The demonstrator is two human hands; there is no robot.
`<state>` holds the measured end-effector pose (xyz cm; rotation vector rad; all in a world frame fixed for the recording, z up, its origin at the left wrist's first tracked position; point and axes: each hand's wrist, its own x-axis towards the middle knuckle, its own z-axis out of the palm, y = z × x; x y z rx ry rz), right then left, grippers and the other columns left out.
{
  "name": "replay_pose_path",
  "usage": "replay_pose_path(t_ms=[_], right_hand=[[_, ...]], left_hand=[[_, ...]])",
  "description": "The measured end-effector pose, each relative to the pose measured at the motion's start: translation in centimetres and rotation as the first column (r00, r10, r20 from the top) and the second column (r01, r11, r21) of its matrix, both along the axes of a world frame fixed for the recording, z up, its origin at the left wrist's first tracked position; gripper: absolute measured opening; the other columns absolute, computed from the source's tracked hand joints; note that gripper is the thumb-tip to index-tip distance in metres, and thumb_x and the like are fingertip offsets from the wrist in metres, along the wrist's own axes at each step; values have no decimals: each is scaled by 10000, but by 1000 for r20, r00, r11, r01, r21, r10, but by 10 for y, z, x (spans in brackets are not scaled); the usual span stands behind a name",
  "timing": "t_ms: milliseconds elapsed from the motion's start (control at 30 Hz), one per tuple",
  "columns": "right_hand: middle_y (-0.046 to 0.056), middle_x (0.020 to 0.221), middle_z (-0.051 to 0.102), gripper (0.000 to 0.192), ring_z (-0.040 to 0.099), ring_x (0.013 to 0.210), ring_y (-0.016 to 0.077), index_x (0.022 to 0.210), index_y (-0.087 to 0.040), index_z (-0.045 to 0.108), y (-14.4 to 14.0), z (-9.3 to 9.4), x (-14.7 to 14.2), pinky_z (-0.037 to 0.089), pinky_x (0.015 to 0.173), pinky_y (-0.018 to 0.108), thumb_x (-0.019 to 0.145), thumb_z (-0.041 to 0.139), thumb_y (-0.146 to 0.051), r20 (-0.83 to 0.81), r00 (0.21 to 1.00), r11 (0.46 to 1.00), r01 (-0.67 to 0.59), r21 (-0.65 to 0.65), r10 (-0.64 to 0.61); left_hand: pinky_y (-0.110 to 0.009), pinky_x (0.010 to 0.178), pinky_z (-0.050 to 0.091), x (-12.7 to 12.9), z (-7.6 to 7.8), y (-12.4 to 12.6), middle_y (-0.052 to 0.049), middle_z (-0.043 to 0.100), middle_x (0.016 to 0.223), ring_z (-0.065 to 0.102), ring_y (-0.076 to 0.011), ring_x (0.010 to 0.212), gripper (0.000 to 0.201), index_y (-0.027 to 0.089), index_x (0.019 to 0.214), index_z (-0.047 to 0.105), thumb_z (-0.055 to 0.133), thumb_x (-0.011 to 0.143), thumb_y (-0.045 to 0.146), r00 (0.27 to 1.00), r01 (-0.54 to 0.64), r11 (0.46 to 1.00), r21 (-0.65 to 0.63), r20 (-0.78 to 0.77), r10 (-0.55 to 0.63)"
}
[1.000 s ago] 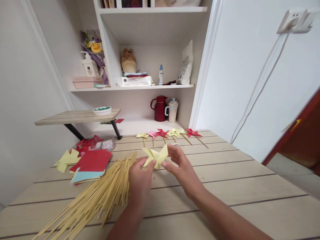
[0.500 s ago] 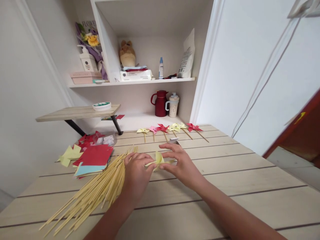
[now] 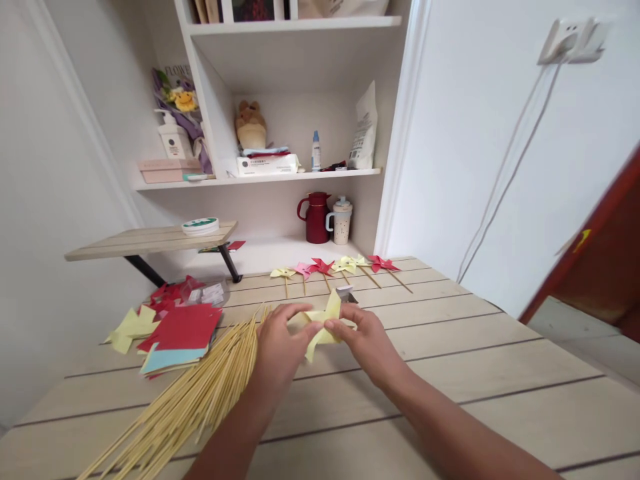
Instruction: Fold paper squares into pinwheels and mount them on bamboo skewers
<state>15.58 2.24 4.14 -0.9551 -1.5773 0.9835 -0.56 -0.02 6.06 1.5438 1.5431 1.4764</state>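
Between both hands, just above the wooden table (image 3: 475, 373), is a folded yellow paper pinwheel head (image 3: 324, 324). My left hand (image 3: 281, 347) pinches its left side and my right hand (image 3: 361, 338) pinches its centre and right side. A loose heap of thin bamboo sticks (image 3: 200, 397) lies directly left of my left hand. A row of finished pinwheels on sticks (image 3: 330, 269), yellow, pink and red, lies at the table's far edge.
Red, blue and yellow paper squares (image 3: 177, 330) are stacked at the left. A small grey object (image 3: 345, 292) lies behind my hands. A low wooden riser (image 3: 150, 237) and shelves with a red jug (image 3: 316, 217) and a cup (image 3: 341, 221) stand behind.
The pinwheel head was pressed down towards the table half a second ago, with my right hand spread over it. Now both hands pinch it slightly raised, with one blade standing up.
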Motion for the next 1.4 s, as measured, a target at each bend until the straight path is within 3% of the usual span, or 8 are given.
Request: replay_pose_path(t_ms=[67, 133, 300, 467, 667, 967, 1200, 1400], right_hand=[[30, 736, 680, 259, 552, 701, 188, 748, -176, 705, 2, 0, 1, 413, 685, 312, 770, 683, -433, -173, 985, 987, -54, -154, 26], [30, 708, 687, 281, 541, 665, 173, 738, -164, 709, 4, 1, 2, 405, 678, 304, 725, 724, -445, -299, 954, 967, -83, -243, 7], [24, 702, 686, 267, 529, 654, 160, 706, -164, 695, 5, 0, 1, 386, 672, 295, 689, 752, -425, -342, 939, 961, -64, -269, -33], [10, 688, 637, 224, 519, 663, 164, 698, -170, 666, 5, -7, -2, 380, 665, 295, 756, 680, -386, -216, 976, 986, -16, -167, -20], [9, 713, 615, 210, 530, 721, 185, 680, -187, 643, 4, -8, -2, 391, 717, 310, 784, 634, -368, -51, 996, 995, 68, -79, -72], [-1, 714, 592, 226, 498, 702, 163, 710, -173, 658, 3, -15, -6, 378, 687, 281, 786, 663, -386, -54, 999, 993, -2, -116, -4], [-20, 651, 542, 271, 446, 636, 136, 674, -174, 608, 5, -20, -9, 345, 624, 261, 783, 687, -409, -118, 993, 985, -40, -170, 20], [-19, 670, 542, 278, 444, 642, 131, 676, -171, 609, 4, -20, -8, 343, 618, 258, 789, 686, -412, -97, 995, 988, -23, -150, 8]], left_hand=[[-415, 967, 430, -2, -5, 1, -101, 686, 1130, 611, -274, 1088, 553, 252, 1194, 657, 786, 669, 370, 984, -14, 1000, -19, 179, 17], [-406, 991, 422, -4, -12, 0, -128, 667, 1183, 601, -267, 1138, 616, 226, 1279, 589, 745, 731, 461, 944, -24, 998, -57, 328, 42], [-447, 1049, 370, -9, -21, -6, -117, 711, 1172, 573, -312, 1203, 458, 193, 957, 749, 645, 779, 602, 917, 39, 966, -255, 393, 67], [-357, 923, 452, -4, -16, -11, -101, 743, 1081, 655, -259, 1037, 431, 183, 993, 748, 765, 694, 493, 885, 163, 965, -204, 464, -51], [-288, 708, 490, 0, -20, -9, -78, 754, 931, 677, -190, 760, 374, 171, 910, 748, 830, 602, 368, 904, 121, 965, -233, 428, -10], [-303, 707, 484, -12, -25, -3, -80, 760, 825, 678, -241, 809, 318, 161, 811, 788, 764, 661, 441, 951, 155, 960, -231, 298, -82], [-328, 671, 485, -6, -27, -8, -97, 762, 744, 686, -255, 716, 291, 156, 724, 794, 775, 615, 425, 960, 31, 971, -238, 279, 38], [-338, 674, 495, -4, -31, -8, -103, 764, 762, 687, -258, 722, 320, 148, 745, 789, 780, 601, 434, 950, 32, 971, -236, 310, 44]])
